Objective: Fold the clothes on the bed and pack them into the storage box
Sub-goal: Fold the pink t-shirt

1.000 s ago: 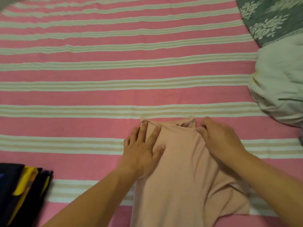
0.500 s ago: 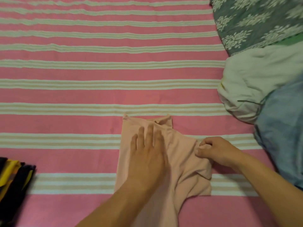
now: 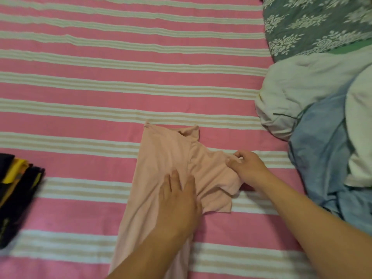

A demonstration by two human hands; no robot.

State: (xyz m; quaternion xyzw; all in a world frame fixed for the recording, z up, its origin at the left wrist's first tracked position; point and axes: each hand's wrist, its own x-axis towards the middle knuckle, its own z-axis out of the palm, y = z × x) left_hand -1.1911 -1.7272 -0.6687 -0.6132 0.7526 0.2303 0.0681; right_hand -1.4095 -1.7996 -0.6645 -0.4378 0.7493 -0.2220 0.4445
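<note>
Peach-pink shirt lies flat on the bed, low centre, one side folded in so it makes a long narrow strip running from the bottom edge up to the collar end; fabric soft, lightly creased. Left hand lies palm-down on the middle of it, fingers straight and together, pressing, holding nothing. Right hand sits at the shirt's right side, fingers curled, thumb and fingertips pinching the short sleeve, which sticks out to the right, rumpled. Bedsheet is pink with cream and beige stripes running across. At left edge, dark folded clothes with yellow parts. Right side: light blue garment, whitish crumpled garment behind it. Far right top: grey-green pillow with white floral print.
</note>
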